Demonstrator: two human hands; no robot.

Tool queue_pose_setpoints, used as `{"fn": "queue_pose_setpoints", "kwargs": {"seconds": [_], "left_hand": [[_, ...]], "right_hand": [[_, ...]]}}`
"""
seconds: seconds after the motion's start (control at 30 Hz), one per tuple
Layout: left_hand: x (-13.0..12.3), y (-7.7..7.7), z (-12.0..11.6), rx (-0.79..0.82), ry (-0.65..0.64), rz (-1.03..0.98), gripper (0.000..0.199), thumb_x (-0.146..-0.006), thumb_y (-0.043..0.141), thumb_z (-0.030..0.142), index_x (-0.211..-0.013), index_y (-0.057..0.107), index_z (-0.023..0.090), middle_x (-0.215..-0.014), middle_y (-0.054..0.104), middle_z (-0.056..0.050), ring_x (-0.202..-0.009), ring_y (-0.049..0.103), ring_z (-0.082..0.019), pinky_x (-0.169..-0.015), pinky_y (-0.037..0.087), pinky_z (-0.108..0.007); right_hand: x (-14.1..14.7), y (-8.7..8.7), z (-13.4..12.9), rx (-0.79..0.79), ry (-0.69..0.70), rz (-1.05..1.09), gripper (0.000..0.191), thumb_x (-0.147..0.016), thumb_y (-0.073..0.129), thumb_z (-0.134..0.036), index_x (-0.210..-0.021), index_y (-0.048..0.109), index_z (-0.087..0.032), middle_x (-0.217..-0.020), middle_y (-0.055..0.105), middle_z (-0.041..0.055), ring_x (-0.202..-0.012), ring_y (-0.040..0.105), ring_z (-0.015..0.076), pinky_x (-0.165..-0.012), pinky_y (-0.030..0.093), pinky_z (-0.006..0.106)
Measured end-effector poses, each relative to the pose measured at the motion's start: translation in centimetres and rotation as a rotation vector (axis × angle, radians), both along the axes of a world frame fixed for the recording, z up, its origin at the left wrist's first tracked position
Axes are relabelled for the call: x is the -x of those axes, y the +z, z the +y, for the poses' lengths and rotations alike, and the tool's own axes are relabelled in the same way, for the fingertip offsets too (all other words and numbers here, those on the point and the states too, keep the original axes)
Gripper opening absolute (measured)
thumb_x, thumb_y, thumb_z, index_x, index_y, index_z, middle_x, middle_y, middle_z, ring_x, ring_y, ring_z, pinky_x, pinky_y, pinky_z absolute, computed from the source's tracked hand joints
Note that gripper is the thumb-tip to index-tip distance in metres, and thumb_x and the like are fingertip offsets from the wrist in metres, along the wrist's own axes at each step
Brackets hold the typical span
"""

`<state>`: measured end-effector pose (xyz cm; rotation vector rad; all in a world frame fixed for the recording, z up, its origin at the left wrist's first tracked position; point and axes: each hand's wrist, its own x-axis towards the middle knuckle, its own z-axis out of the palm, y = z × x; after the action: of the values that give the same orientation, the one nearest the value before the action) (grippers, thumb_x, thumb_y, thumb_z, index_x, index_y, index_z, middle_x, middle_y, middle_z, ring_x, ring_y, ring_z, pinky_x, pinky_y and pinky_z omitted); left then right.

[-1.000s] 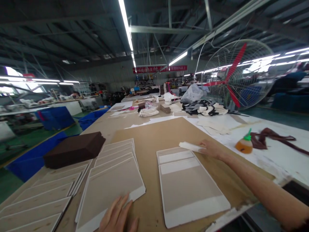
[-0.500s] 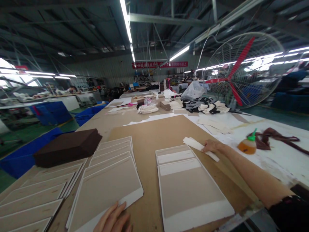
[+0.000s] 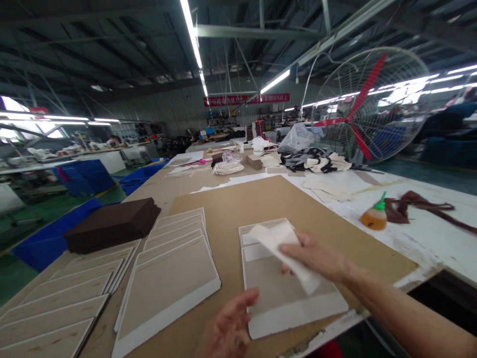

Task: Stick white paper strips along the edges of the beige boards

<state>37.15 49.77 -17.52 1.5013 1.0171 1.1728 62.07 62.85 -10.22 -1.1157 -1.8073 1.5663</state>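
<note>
My right hand [image 3: 311, 253] grips some white strips [image 3: 285, 243], slightly blurred, above the right stack of beige panels [image 3: 276, 291] with white edges. Near that stack's lower left corner, my left hand [image 3: 233, 323] is raised with its fingers apart and nothing in it. Overlapping beige panels [image 3: 171, 283] lie left of it, with another fanned row [image 3: 74, 293] at the far left. A large tan board [image 3: 223, 209] lies under the right stack.
A dark brown stack [image 3: 112, 223] stands at the left beside a blue bin [image 3: 33, 248]. Right of the board are a glue bottle [image 3: 374, 216] and brown cloth [image 3: 406, 206]. Fabric scraps [image 3: 316, 160] lie farther back, near a large fan [image 3: 368, 107].
My right hand has brought the white strips leftward from the board's right side to over the right stack. My left hand has left the left panels and moved right. The view has shifted slightly.
</note>
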Motion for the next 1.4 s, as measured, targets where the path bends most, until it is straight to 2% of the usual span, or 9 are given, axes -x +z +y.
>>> {"fn": "queue_pose_setpoints", "kwargs": {"seconds": [0.07, 0.13, 0.33, 0.43, 0.5, 0.63, 0.73, 1.1, 1.4], "left_hand": [[-3.6, 0.4, 0.6, 0.119, -0.077, -0.275, 0.091, -0.055, 0.057, 0.085, -0.123, 0.059, 0.025, -0.126, 0.058, -0.012, -0.118, 0.052, -0.034, -0.094, 0.047, -0.048], [-6.1, 0.7, 0.7, 0.21, -0.057, -0.385, 0.087, -0.06, 0.056, 0.083, -0.122, 0.058, 0.022, -0.121, 0.06, -0.015, -0.111, 0.057, -0.034, -0.088, 0.05, -0.047], [-5.6, 1.9, 0.1, 0.355, 0.403, -0.605, 0.044, -0.074, 0.063, 0.061, -0.088, 0.059, 0.02, -0.079, 0.066, -0.004, -0.07, 0.064, -0.018, -0.063, 0.052, -0.03], [-2.6, 2.2, 0.2, 0.217, 0.603, -0.223, 0.04, -0.079, 0.059, 0.058, -0.086, 0.059, 0.019, -0.052, 0.047, 0.005, -0.043, 0.042, -0.009, -0.042, 0.036, -0.02], [-0.9, 1.9, 0.6, 0.159, 0.599, 0.171, 0.033, -0.083, 0.056, 0.05, -0.087, 0.062, 0.018, -0.058, 0.054, 0.003, -0.05, 0.051, -0.012, -0.048, 0.042, -0.022], [-0.3, 0.4, 1.9, -0.116, 0.317, 0.736, 0.035, -0.076, 0.045, 0.013, -0.104, 0.065, 0.019, -0.118, 0.062, -0.008, -0.11, 0.058, -0.025, -0.092, 0.048, -0.038], [-1.6, -0.6, 2.8, -0.259, 0.315, 0.944, 0.046, -0.067, 0.039, 0.002, -0.101, 0.066, 0.019, -0.131, 0.054, -0.009, -0.119, 0.052, -0.022, -0.1, 0.043, -0.039], [-2.3, -3.2, 3.6, -0.323, 0.352, 1.146, 0.056, -0.059, 0.039, -0.001, -0.106, 0.063, 0.016, -0.132, 0.054, -0.01, -0.119, 0.051, -0.023, -0.104, 0.039, -0.038], [-3.0, -2.9, 3.4, -0.28, 0.322, 1.154, 0.05, -0.065, 0.041, 0.0, -0.105, 0.064, 0.019, -0.136, 0.049, -0.011, -0.124, 0.046, -0.026, -0.105, 0.037, -0.04]], "right_hand": [[2.4, -0.3, -4.0, 0.133, 0.269, 0.118, 0.048, -0.079, 0.056, -0.057, -0.104, 0.054, -0.016, -0.077, 0.063, 0.003, -0.056, 0.053, 0.0081, -0.051, 0.042, 0.018], [3.7, -0.7, -6.8, 0.088, 0.404, 0.109, 0.04, -0.083, 0.054, -0.051, -0.103, 0.056, -0.016, -0.083, 0.06, 0.0022, -0.064, 0.053, 0.0085, -0.056, 0.042, 0.017], [0.7, -1.9, -7.9, -0.17, 0.404, -0.138, 0.026, -0.088, 0.05, -0.041, -0.096, 0.061, -0.019, -0.078, 0.056, -0.0026, -0.069, 0.049, 0.0087, -0.06, 0.037, 0.017], [-3.1, -3.8, -5.7, -0.339, -0.059, -0.313, 0.027, -0.091, 0.043, -0.041, -0.099, 0.059, -0.021, -0.091, 0.062, 0.0009, -0.083, 0.055, 0.0142, -0.075, 0.042, 0.024], [-5.4, -5.5, -3.9, -0.466, -0.303, -0.458, 0.033, -0.091, 0.04, -0.044, -0.104, 0.059, -0.02, -0.103, 0.062, 0.0054, -0.095, 0.055, 0.0187, -0.087, 0.042, 0.031], [-6.7, -8.2, -1.6, -0.653, -0.293, -0.63, 0.043, -0.092, 0.039, -0.046, -0.118, 0.058, -0.017, -0.118, 0.06, 0.0101, -0.113, 0.049, 0.0247, -0.103, 0.035, 0.04], [-5.6, -8.8, -1.3, -0.713, -0.275, -0.727, 0.047, -0.092, 0.039, -0.044, -0.12, 0.057, -0.012, -0.12, 0.059, 0.0131, -0.113, 0.049, 0.0277, -0.104, 0.034, 0.045], [-5.8, -7.7, -0.3, -0.332, -0.399, -0.455, 0.042, -0.088, 0.039, -0.053, -0.099, 0.059, -0.018, -0.097, 0.065, 0.0065, -0.093, 0.059, 0.0217, -0.085, 0.043, 0.035], [-6.7, -8.8, 0.1, -0.009, -0.522, 0.055, 0.043, -0.081, 0.053, -0.059, -0.097, 0.057, -0.019, -0.088, 0.062, 0.0, -0.081, 0.056, 0.0161, -0.07, 0.043, 0.026]]}}
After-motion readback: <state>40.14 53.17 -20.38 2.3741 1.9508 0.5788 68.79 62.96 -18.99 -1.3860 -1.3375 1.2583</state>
